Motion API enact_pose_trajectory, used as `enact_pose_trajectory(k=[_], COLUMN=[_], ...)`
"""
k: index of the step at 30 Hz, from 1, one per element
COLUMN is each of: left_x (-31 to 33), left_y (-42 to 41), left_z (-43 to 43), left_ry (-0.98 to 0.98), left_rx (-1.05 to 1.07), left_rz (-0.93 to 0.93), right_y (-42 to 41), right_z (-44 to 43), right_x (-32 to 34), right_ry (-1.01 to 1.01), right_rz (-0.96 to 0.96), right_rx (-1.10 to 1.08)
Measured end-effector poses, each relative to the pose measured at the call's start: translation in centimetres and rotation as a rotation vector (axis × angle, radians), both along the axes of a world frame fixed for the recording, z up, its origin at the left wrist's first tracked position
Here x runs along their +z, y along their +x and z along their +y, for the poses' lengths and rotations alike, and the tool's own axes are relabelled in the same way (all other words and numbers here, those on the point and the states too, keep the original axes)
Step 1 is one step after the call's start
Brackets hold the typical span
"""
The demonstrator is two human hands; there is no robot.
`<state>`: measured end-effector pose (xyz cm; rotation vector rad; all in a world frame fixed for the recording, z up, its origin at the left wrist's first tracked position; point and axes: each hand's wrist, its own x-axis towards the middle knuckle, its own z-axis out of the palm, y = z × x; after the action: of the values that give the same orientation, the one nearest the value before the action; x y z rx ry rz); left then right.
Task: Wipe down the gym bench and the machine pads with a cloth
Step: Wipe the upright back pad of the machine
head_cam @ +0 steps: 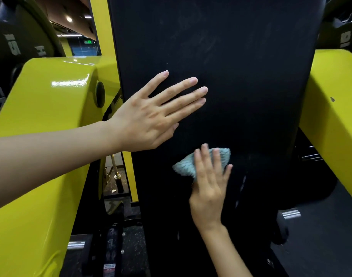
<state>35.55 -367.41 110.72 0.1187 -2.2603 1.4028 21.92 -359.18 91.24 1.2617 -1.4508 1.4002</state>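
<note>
A tall black back pad of a yellow gym machine fills the middle of the view, with faint smears on its upper part. My left hand lies flat on the pad's left side, fingers spread and pointing right, holding nothing. Lower down, my right hand presses a small light-blue cloth against the pad; the cloth bunches out to the left and above my fingers, which look slightly blurred.
Glossy yellow machine arms stand on both sides, the left one and the right one. Black weight plates hang at the upper left and upper right. Dark speckled floor shows below, with a chrome peg at lower right.
</note>
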Motion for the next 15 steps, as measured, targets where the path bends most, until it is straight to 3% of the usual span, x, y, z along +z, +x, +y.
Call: enact_pose_trajectory(k=[7, 12, 15], left_x=[-0.4, -0.7, -0.8], left_y=[-0.3, -0.7, -0.9], left_z=[0.3, 0.4, 0.5], left_ry=[0.009, 0.007, 0.000], left_rx=[0.007, 0.016, 0.016], left_rz=[-0.006, -0.014, -0.015], right_y=[-7.9, -5.3, -2.1], right_z=[2.1, 1.3, 0.4], right_x=[2.0, 3.3, 2.8], right_ry=[-0.096, -0.190, -0.141], right_rz=[-0.159, -0.400, -0.259], right_rx=[-0.098, -0.039, -0.019])
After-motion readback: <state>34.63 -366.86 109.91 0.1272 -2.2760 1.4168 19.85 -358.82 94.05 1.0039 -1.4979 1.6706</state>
